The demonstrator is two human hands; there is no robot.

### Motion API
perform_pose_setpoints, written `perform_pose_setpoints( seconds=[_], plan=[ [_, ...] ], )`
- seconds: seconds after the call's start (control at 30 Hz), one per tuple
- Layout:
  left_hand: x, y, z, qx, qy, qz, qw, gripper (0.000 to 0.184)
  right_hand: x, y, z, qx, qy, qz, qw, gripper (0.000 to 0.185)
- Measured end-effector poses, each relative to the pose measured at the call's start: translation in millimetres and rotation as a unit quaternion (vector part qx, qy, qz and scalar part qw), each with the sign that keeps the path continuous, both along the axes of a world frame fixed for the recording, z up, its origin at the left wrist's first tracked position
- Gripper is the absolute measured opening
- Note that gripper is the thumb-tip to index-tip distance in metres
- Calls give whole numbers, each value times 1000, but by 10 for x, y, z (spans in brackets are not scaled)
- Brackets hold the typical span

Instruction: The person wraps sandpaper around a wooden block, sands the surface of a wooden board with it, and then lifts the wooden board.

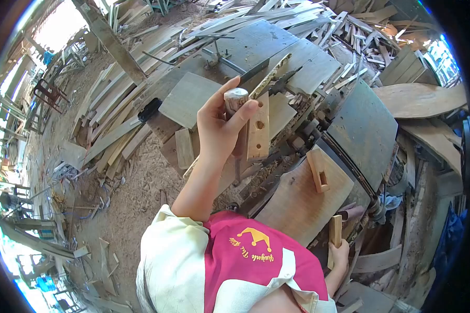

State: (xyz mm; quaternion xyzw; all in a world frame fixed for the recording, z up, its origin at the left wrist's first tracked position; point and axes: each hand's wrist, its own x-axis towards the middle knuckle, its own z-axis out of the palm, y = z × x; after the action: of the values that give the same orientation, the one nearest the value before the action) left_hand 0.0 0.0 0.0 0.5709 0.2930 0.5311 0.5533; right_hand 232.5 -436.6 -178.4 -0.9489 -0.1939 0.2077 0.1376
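Note:
My left hand (216,122) is raised near the middle, its thumb and fingers around a round wooden handle (236,95) with a pale, worn top. A darker shaft runs down below it. Right beside the handle stands a light wooden piece (259,125) with several holes. At the lower right my right hand (339,254) is closed on a narrow wooden block (336,231). Between the hands, a broad curved board (303,201) carries a small wooden piece (318,171) with a rectangular slot.
Metal machine tables (363,135) lie beyond the hands, with a grey-green board (188,99) at their left. Long wood strips (107,94) are stacked at the left, and offcuts (318,23) are heaped at the back. A red chair (50,94) stands far left.

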Motion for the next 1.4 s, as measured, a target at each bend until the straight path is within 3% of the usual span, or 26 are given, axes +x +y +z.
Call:
perform_pose_setpoints(
  seconds=[0.1, 0.2, 0.27, 0.4, 0.5, 0.57, 0.8, 0.87, 1.1, 1.17, 1.4],
  plan=[
    [-26, 25, 28, -30, -20, -6, 999, 59, -10, 3, -40, 6, -9, 1, 1000, 31],
    [-43, 102, 8, -2, 36, -7, 999, 58, -35, 35, 10, 6, -17, 7, 1000, 31],
    [-62, 172, 1, 34, 149, -11, 988, 59, -36, 26, 3, -9, -35, 9, 999, 31],
    [-45, 366, -2, 124, 242, 30, 962, 61, -29, 30, -16, -16, -4, -11, 1000, 32],
    [4, 688, -242, 196, 257, 52, 945, 62, -35, 26, -18, -14, -2, -20, 1000, 33],
    [29, 963, -547, 132, 323, -8, 937, 63, 8, -33, -84, -25, 0, -13, 1000, 34],
    [18, 1443, -1410, 75, 432, 13, 899, 63, -6, 2, -74, -16, 8, -36, 999, 34],
    [59, 1421, -1513, 122, 549, 91, 822, 71, -1, 5, -85, -26, -4, -20, 999, 33],
    [47, 1491, -1823, 88, 565, 50, 819, 79, -1, 12, -123, -31, -21, -21, 999, 34],
    [21, 1479, -1776, 57, 517, 29, 854, 69, 17, -17, -150, -32, -28, -8, 999, 34],
    [-225, 1519, -1624, 46, 495, 23, 868, 51, 16, -21, -158, -10, -21, -17, 1000, 32]
  ],
)
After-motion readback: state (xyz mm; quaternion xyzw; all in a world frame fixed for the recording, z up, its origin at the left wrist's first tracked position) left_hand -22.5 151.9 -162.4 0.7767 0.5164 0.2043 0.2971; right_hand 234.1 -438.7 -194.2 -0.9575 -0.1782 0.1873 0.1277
